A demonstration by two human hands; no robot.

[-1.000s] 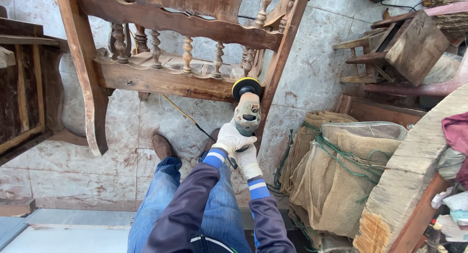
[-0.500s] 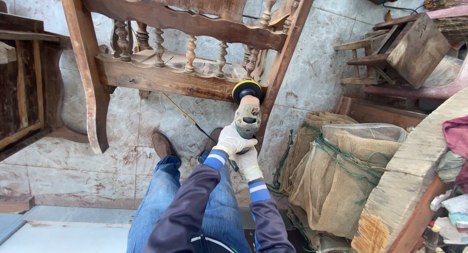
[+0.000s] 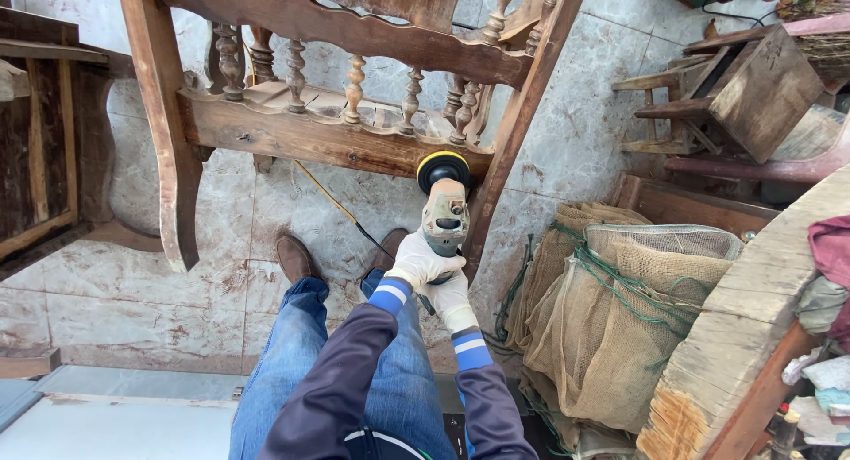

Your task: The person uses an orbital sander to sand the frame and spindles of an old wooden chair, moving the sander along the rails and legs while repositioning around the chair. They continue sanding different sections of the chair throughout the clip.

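Gloves cover both hands, which are wrapped shut around the body of a grinder (image 3: 445, 214): the left hand (image 3: 423, 262) on top, the right hand (image 3: 452, 298) just behind it at five o'clock. The grinder's yellow-rimmed disc (image 3: 444, 167) touches the wooden chair frame (image 3: 336, 141) at twelve o'clock. Burlap sacks (image 3: 620, 309) lie at three o'clock.
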